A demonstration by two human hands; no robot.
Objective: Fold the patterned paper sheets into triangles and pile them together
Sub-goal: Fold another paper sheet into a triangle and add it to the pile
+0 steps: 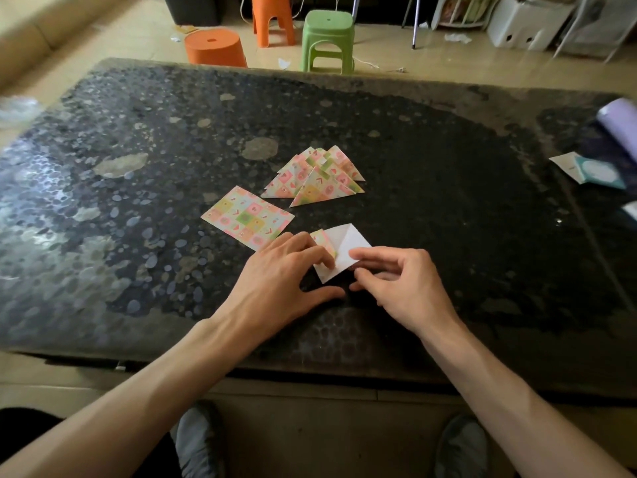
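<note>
Left of centre, one unfolded patterned sheet (246, 217) lies flat on the counter (138, 167), not yet worked. Just right of it our left hand (279, 270) presses down with spread, nearly straight fingers. Farther back rests the pile of triangles (317, 177), loosely fanned. The half-folded sheet (339, 251), white side up, lies near us under those fingers. On the right, our right hand (396, 281) pinches this sheet's right edge between curled forefinger and thumb. Risks, as we judge them: should the left fingers lift early, the sheet may slide on the glossy counter, corners misalign and the crease run skewed. A careless drop could scatter the fanned pile.
</note>
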